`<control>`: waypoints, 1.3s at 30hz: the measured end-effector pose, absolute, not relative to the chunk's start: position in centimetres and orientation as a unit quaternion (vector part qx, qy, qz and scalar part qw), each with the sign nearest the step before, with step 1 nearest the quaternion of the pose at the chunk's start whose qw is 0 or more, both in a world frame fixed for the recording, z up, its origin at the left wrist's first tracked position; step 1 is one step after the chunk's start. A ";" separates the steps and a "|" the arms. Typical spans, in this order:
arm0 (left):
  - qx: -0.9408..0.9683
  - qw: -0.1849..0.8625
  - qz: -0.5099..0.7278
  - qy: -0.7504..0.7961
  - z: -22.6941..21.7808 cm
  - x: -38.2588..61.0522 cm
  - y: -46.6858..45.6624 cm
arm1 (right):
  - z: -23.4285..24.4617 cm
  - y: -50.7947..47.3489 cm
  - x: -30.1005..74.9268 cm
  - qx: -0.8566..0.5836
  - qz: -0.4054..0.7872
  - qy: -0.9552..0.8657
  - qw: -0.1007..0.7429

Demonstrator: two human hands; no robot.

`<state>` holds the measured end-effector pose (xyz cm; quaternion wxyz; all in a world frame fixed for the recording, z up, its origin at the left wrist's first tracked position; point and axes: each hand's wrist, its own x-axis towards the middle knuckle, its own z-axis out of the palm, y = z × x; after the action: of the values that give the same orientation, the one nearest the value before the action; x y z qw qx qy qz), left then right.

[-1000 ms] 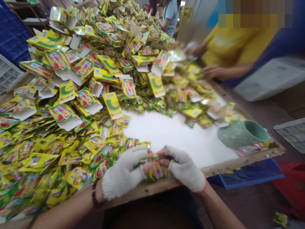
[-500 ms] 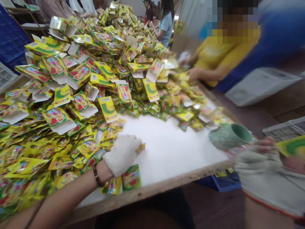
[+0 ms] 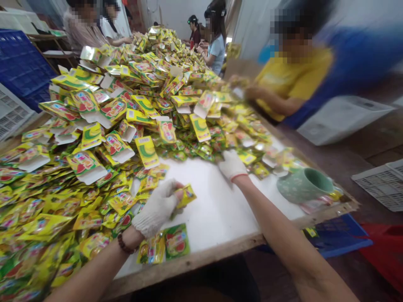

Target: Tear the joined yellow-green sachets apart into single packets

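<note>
Near edge: one flat green foil sachet (image 3: 176, 242), beside yellow ones
Left hand (image 3: 158, 206): white-gloved, extended from near left, fingertips pinching one yellow foil sachet (image 3: 188, 195)
Pinched sachet: over the white tabletop (image 3: 208, 214), long axis slanting near-left to far-right
Right hand (image 3: 232, 165): white-gloved, arm stretched far and leftward; fingers blurred, grip cannot be told

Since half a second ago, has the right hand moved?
Yes: the right hand moved from right of the green cup to its left.
</note>
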<state>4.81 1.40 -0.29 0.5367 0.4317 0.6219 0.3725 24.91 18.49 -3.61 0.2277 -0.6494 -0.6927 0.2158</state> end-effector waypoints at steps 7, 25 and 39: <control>0.336 0.603 0.414 0.593 -0.5 4.2 1.8 | -3.0 15.3 25.8 -0.605 0.287 -0.719 0.189; 0.488 0.505 0.394 0.593 -0.3 5.4 1.8 | -2.1 7.5 22.1 -0.427 0.515 -0.708 0.228; 0.796 -0.138 0.027 0.589 2.0 -8.5 10.4 | -1.7 7.9 21.9 -0.426 0.628 -0.581 0.294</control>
<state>-8.50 10.44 1.99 -0.1383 0.7960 0.5887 0.0267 21.95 7.89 -1.66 0.2937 -0.4264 -0.5810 0.6280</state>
